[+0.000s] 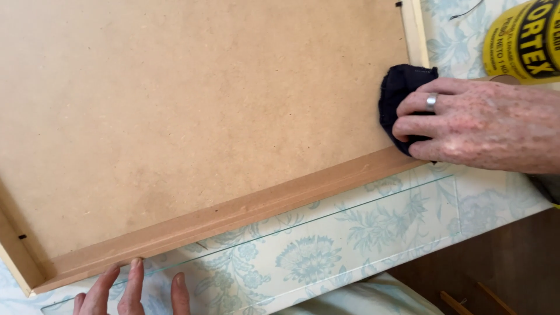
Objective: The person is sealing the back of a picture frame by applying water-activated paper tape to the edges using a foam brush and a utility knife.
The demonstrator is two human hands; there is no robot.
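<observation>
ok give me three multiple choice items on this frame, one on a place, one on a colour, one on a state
1. Where is the right hand?
A. at the frame's right corner
B. on the can
C. off the table

2. What colour is the cloth?
A. white
B. black
C. red

3. How does the left hand lie?
A. closed in a fist
B. gripping the can
C. fingers spread flat by the frame's lower edge

Answers: 1 A, it presses the cloth on the board there. 2 B, it shows dark black. 3 C, the fingertips rest open on the patterned tablecloth.
</observation>
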